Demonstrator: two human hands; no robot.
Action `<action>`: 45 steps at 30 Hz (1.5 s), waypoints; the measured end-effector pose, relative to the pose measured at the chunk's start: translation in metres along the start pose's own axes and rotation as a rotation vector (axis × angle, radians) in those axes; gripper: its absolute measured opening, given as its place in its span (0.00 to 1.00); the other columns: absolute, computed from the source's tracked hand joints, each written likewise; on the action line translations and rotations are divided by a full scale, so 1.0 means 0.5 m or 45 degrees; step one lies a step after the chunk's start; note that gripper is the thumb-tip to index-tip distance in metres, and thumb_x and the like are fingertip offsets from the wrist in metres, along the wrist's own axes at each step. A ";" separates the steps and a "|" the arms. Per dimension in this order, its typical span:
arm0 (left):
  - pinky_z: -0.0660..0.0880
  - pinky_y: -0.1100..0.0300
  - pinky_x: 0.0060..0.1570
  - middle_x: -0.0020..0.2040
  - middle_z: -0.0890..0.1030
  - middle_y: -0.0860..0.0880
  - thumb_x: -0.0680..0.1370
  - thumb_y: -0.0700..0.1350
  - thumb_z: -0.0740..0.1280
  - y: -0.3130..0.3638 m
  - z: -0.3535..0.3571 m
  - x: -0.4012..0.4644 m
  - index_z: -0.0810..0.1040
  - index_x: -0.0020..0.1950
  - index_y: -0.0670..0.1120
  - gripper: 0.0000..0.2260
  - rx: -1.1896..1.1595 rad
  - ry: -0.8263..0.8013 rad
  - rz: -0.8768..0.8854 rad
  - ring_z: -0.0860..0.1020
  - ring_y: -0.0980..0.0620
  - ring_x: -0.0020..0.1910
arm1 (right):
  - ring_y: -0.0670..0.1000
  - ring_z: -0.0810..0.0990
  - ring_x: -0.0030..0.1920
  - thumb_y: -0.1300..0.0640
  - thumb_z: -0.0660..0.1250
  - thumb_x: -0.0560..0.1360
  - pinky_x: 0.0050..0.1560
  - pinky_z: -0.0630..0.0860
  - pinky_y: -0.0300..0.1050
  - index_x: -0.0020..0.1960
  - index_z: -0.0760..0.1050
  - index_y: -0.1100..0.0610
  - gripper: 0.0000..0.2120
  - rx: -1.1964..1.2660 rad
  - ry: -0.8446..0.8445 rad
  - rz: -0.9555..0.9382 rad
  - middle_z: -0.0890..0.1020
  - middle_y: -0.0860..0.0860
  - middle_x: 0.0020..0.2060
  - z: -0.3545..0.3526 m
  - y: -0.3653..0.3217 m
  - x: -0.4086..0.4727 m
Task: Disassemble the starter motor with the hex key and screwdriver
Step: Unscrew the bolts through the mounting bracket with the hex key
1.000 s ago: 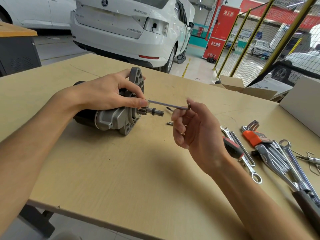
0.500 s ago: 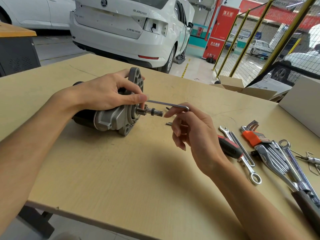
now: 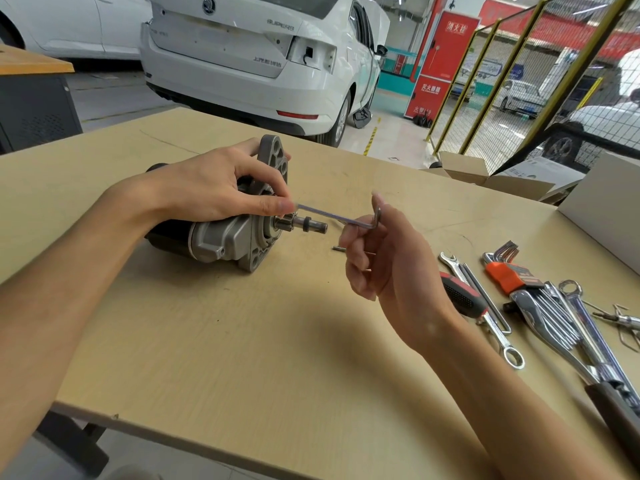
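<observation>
The starter motor (image 3: 225, 242) lies on its side on the wooden table (image 3: 242, 341), grey nose housing and shaft pointing right. My left hand (image 3: 214, 187) rests on top of it, thumb and forefinger pinching the long end of the hex key (image 3: 337, 218) against the flange. My right hand (image 3: 384, 251) holds the key's short bent end, which points upward, between thumb and fingers. A loose screw (image 3: 338, 248) lies on the table just below the shaft. The screwdriver's red-and-black handle (image 3: 462, 294) lies to the right of my right wrist.
Wrenches (image 3: 485, 306), an orange hex key set (image 3: 507, 271), chrome pliers (image 3: 561, 323) and other tools lie along the table's right side. Cardboard boxes (image 3: 485, 174) stand at the far right edge. A white car (image 3: 249, 57) is parked behind the table.
The hex key's bent end has turned from lying sideways to pointing up, my right hand's fingers rotating with it. My left hand and the motor stayed put.
</observation>
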State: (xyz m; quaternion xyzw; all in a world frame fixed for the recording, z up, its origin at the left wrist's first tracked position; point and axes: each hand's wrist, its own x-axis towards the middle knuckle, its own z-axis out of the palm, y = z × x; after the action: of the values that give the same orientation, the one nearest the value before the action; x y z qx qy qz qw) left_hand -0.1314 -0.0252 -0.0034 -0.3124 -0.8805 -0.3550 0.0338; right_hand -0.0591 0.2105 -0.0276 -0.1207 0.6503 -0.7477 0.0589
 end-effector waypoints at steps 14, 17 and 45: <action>0.63 0.69 0.55 0.48 0.69 0.76 0.68 0.66 0.67 0.002 0.000 0.001 0.85 0.41 0.62 0.12 -0.010 0.005 -0.028 0.68 0.79 0.55 | 0.50 0.69 0.23 0.67 0.51 0.80 0.23 0.63 0.38 0.42 0.79 0.57 0.20 -0.186 0.109 -0.164 0.69 0.52 0.25 0.001 0.003 -0.005; 0.63 0.69 0.56 0.48 0.69 0.75 0.70 0.66 0.65 0.000 0.000 0.002 0.85 0.39 0.60 0.14 -0.017 0.005 -0.043 0.68 0.78 0.55 | 0.50 0.69 0.24 0.66 0.52 0.82 0.23 0.63 0.38 0.44 0.80 0.58 0.19 -0.248 0.121 -0.173 0.69 0.51 0.25 0.004 0.001 -0.008; 0.66 0.67 0.55 0.49 0.71 0.68 0.66 0.66 0.69 0.003 0.002 0.001 0.85 0.42 0.61 0.12 0.008 0.028 -0.030 0.72 0.68 0.55 | 0.49 0.65 0.22 0.54 0.52 0.81 0.23 0.62 0.37 0.38 0.75 0.58 0.19 0.085 -0.020 0.008 0.67 0.49 0.25 0.004 -0.001 0.000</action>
State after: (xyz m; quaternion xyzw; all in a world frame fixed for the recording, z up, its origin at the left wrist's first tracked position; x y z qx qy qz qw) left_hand -0.1309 -0.0233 -0.0030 -0.2980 -0.8848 -0.3560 0.0403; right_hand -0.0586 0.2084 -0.0270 -0.1226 0.6250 -0.7677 0.0702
